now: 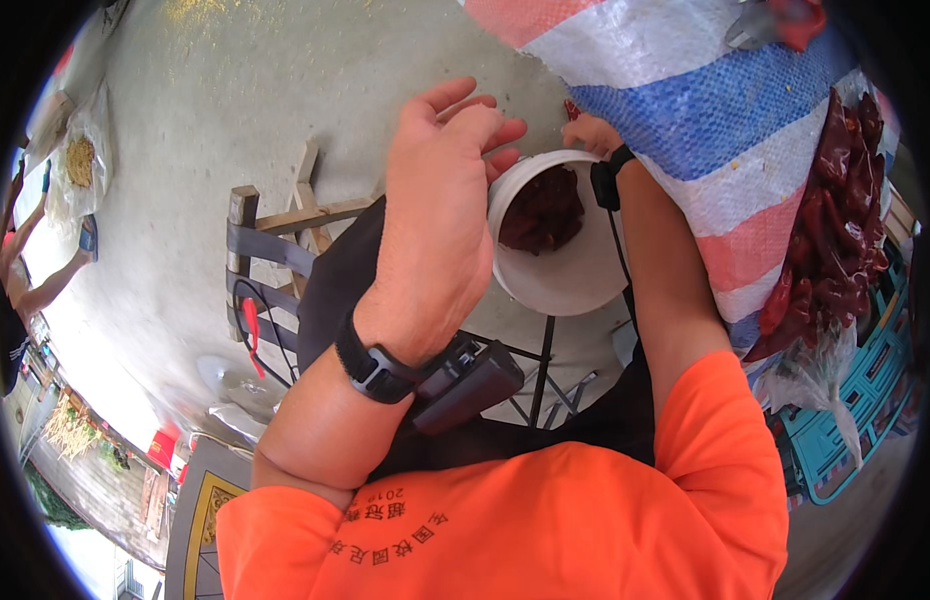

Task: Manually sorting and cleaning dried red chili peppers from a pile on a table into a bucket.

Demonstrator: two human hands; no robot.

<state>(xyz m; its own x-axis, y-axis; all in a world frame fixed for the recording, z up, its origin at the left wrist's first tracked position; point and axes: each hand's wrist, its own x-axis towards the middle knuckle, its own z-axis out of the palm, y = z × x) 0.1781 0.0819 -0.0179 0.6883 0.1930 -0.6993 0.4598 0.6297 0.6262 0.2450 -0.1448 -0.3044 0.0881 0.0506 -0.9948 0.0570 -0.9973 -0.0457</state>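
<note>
My left hand (450, 142) is raised palm-side inward at the left of a white plastic bucket (570, 289), its fingers loosely apart and nothing visible in them. The bucket is tilted so its mouth faces me, and dark red dried chili peppers (543, 214) lie inside. Beyond the bucket's right rim, my right hand (596, 136) has its fingers bent. A small red item (572, 110) shows beside those fingers; whether they grip it cannot be made out. A striped woven plastic sheet (682, 124) lies along my right forearm.
More red chili peppers (829, 232) lie on clear plastic at right, above a turquoise plastic crate or stool (847, 442). A blurred red-handled tool (791, 22) rests on the sheet. At left stand a wooden chair (243, 225) and, farther off, another person's leg (56, 281) near a grain bag (80, 161).
</note>
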